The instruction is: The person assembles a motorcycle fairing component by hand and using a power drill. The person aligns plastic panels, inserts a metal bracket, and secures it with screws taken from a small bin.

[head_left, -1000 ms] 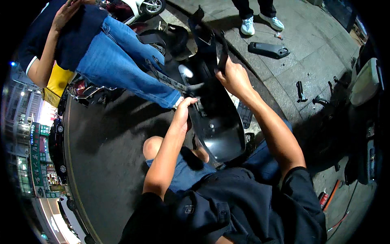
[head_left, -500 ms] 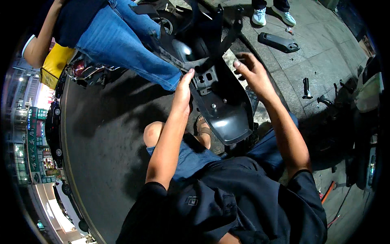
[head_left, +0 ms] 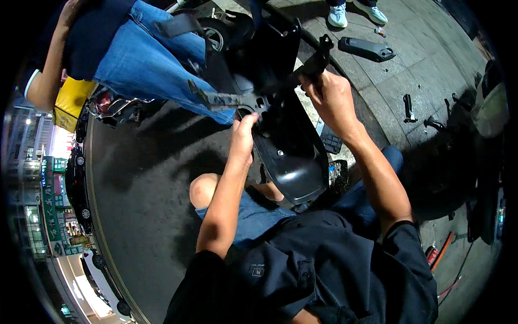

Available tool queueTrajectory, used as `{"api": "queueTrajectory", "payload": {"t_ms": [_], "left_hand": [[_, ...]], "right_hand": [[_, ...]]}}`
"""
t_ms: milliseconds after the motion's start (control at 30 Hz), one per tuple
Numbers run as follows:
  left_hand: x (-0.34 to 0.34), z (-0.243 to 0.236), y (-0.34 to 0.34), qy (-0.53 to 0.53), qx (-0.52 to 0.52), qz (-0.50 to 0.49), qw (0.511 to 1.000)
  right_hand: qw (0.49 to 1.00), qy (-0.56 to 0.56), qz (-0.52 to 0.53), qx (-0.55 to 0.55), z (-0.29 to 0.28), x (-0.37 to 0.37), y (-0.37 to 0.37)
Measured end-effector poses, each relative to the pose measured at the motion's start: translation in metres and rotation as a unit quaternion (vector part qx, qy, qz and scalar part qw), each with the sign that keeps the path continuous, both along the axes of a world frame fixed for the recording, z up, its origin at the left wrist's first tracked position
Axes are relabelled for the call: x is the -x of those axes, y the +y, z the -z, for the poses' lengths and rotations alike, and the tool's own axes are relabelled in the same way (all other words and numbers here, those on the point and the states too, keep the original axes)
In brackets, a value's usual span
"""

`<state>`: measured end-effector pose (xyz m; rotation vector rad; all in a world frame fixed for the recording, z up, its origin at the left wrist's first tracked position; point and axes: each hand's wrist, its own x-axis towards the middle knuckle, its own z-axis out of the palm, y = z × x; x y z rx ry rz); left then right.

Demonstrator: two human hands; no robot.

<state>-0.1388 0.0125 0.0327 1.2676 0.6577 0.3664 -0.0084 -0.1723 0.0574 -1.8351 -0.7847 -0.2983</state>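
A glossy black mudguard [head_left: 297, 175] of a two-wheeler hangs in front of me above my knees, its rounded end toward me. Across its upper part lies a dark metal bracket [head_left: 224, 100] with slots and two arms spreading left and right. My left hand [head_left: 243, 141] is closed at the mudguard's left edge, thumb on the bracket beside the slots; its other fingers are mostly hidden underneath. Round the bracket's right arm my right hand [head_left: 334, 100] is wrapped. One bolt head [head_left: 280, 153] shows on the mudguard's inner face.
A person in blue jeans [head_left: 145, 65] stands close at the left. Another person's white shoes [head_left: 338, 16] are at the far right. On the paving lie a long black cover [head_left: 367, 49] and a small black part [head_left: 409, 108]. A wheel [head_left: 213, 39] stands behind the bracket.
My right hand has gone from open beside the mudguard to closed on the bracket's right arm. The bracket has tilted, and my left hand sits slightly lower.
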Motion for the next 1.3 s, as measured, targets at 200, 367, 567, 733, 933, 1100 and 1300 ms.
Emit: {"api": "queueTrajectory", "payload": {"t_ms": [200,367,567,733,933,1100,1300], "left_hand": [[0.007,-0.008,-0.013,0.044,-0.01,-0.003,0.999],[0.005,0.0,-0.008,0.091,-0.031,0.008,0.995],[-0.002,0.023,0.008,0.069,-0.086,0.095,0.989],[-0.008,0.0,-0.005,0.138,-0.025,0.151,0.979],[-0.013,0.003,-0.007,0.091,-0.065,0.148,0.983],[-0.007,-0.011,-0.004,0.091,-0.006,0.178,0.98],[-0.018,-0.069,0.023,-0.223,-0.32,0.173,0.904]], "right_hand": [[0.996,-0.082,0.037,-0.025,-0.001,0.0,0.018],[0.997,0.047,-0.028,-0.05,-0.005,-0.011,0.011],[0.95,0.197,-0.12,-0.209,-0.012,-0.036,0.006],[0.912,0.196,-0.134,-0.334,-0.026,-0.046,0.02],[0.916,0.167,-0.04,-0.363,-0.019,-0.059,0.031],[0.901,0.155,-0.047,-0.402,-0.028,-0.051,0.027],[0.929,0.145,-0.071,-0.333,-0.045,-0.059,0.021]]}}
